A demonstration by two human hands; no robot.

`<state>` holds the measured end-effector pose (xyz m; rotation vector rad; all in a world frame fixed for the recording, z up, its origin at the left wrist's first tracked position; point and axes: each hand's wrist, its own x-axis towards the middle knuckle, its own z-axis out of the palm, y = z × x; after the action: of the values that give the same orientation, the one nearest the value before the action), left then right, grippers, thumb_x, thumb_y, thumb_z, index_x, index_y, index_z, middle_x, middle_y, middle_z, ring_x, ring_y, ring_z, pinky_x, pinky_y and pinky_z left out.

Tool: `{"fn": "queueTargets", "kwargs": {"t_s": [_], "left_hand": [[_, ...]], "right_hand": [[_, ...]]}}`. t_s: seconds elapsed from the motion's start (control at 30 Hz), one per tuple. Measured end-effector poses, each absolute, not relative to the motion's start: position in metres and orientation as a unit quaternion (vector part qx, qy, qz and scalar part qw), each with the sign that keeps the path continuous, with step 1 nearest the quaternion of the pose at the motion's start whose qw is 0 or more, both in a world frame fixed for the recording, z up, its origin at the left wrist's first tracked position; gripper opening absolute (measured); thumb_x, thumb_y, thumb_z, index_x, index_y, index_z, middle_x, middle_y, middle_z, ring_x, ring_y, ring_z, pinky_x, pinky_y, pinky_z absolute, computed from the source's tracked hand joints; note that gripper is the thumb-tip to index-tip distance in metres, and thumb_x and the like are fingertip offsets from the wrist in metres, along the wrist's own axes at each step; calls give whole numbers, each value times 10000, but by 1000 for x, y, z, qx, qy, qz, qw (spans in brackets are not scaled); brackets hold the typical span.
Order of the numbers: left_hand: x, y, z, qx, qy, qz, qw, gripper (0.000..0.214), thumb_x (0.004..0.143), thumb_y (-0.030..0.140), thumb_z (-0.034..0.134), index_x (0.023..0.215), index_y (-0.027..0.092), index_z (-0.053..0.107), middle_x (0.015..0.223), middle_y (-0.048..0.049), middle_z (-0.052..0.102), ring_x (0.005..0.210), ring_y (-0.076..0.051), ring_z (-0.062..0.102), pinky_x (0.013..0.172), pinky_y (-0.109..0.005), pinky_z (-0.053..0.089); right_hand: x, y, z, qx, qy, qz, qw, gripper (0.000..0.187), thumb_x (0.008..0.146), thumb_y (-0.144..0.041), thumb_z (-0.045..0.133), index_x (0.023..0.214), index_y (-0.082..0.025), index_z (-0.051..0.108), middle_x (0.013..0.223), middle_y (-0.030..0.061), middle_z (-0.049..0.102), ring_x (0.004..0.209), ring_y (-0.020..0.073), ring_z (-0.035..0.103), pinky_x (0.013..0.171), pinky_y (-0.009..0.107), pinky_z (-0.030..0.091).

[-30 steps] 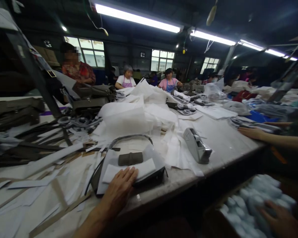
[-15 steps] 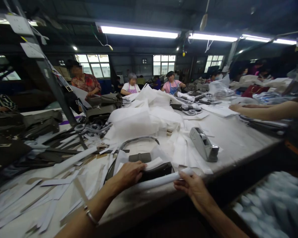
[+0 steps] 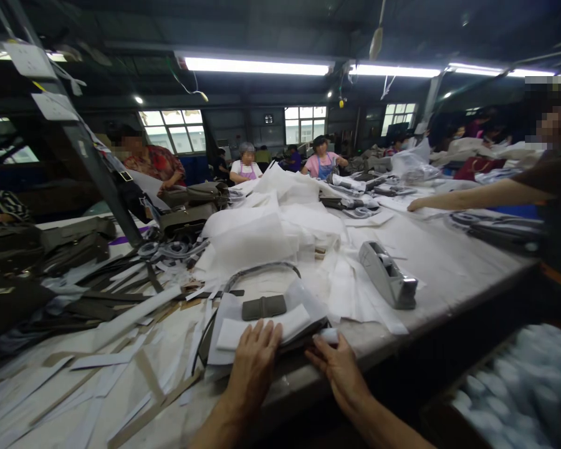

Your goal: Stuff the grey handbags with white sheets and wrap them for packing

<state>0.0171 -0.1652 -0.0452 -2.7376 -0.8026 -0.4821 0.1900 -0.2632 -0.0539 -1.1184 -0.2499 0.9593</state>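
A dark handbag [image 3: 210, 340] lies near the table's front edge, with white sheet over it and a grey wrapped handle [image 3: 262, 267] arching behind. On top sit a grey-brown flap piece [image 3: 264, 307] and a folded white foam strip [image 3: 234, 333]. My left hand [image 3: 255, 358] rests on the strip's front part, fingers stretched out flat, holding nothing. At the bag's right front corner, my right hand [image 3: 340, 368] has thumb and fingers around the end of a white roll [image 3: 328, 335]; most of the roll is hidden.
A grey tape dispenser [image 3: 388, 277] stands to the right. White sheets [image 3: 247, 234] are heaped behind the bag. Loose strips [image 3: 103, 358] litter the left side. Several white rolls [image 3: 509, 380] fill a container at lower right. A co-worker's arm [image 3: 477, 198] reaches across the table.
The white roll, earlier lying along the bag's front, now shows only its end. My left hand has gone from gripping the bag to lying flat. My right hand has moved left.
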Motion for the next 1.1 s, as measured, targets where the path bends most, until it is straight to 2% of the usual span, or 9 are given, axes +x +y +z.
{"fn": "queueTargets", "kwargs": {"t_s": [0.1, 0.2, 0.27, 0.37, 0.53, 0.7, 0.93, 1.03, 1.1], "left_hand": [[11, -166, -67, -916, -227, -271, 192, 511, 886, 24, 362, 1345, 169, 533, 1300, -102, 630, 1211, -273, 567, 989, -429, 476], [8, -164, -67, -909, -207, -292, 215, 498, 904, 33, 341, 1344, 157, 539, 1299, -97, 628, 1210, -263, 564, 988, -402, 473], [7, -163, -64, -907, -203, -293, 226, 487, 919, 51, 349, 1358, 159, 528, 1311, -93, 620, 1228, -262, 550, 1000, -394, 463], [7, -162, -71, -901, -195, -296, 250, 473, 936, 82, 351, 1375, 152, 512, 1315, -101, 613, 1226, -263, 552, 999, -391, 459], [12, -158, -95, -877, -218, -309, 297, 495, 911, 98, 370, 1384, 170, 499, 1315, -107, 611, 1261, -283, 524, 1044, -445, 406], [24, -168, -93, -863, -222, -268, 366, 418, 912, 186, 409, 1290, 123, 577, 1284, -128, 626, 1222, -311, 554, 1073, -503, 352], [43, -171, -82, -852, -228, -230, 412, 370, 921, 215, 398, 1140, 53, 647, 1098, -206, 694, 1031, -317, 662, 908, -482, 458], [40, -169, -73, -879, -214, -202, 375, 373, 898, 172, 428, 1199, 42, 607, 1135, -205, 683, 1056, -307, 654, 902, -443, 481], [35, -167, -63, -900, -207, -186, 335, 406, 878, 151, 438, 1244, 36, 572, 1163, -205, 672, 1076, -304, 644, 907, -424, 489]], "right_hand": [[219, -274, -55, -640, -272, 374, 614, 446, 682, -393, 778, 1015, -185, 567, 809, 10, 670, 742, 228, 688, 732, 418, 601], [249, -291, -44, -733, -477, 96, 476, 448, 744, -296, 717, 1163, -202, 588, 1012, 85, 689, 877, 281, 671, 825, 472, 555], [253, -295, -35, -695, -587, -79, 407, 486, 795, -245, 683, 1266, -221, 567, 1184, 117, 655, 1059, 313, 625, 923, 489, 509], [234, -280, -29, -587, -722, -182, 319, 549, 850, -197, 630, 1382, -224, 500, 1357, 105, 586, 1268, 322, 512, 1063, 510, 418], [209, -236, -44, -485, -774, -239, 329, 321, 917, -111, 483, 1193, -190, 627, 1121, 63, 723, 1059, 239, 645, 995, 429, 488], [219, -234, -53, -465, -791, -237, 321, 354, 920, -96, 415, 1189, -164, 635, 1126, 84, 726, 1041, 223, 649, 909, 375, 537], [215, -237, -58, -485, -766, -260, 332, 370, 910, -87, 417, 1196, -175, 634, 1140, 60, 721, 1074, 215, 624, 948, 372, 494], [211, -237, -59, -505, -757, -250, 330, 320, 908, -217, 523, 1210, -189, 623, 1158, 53, 710, 1080, 236, 610, 999, 401, 448], [210, -237, -55, -512, -761, -244, 317, 427, 864, -369, 616, 1243, -175, 602, 1188, 69, 693, 1097, 271, 592, 1037, 437, 409]]}}
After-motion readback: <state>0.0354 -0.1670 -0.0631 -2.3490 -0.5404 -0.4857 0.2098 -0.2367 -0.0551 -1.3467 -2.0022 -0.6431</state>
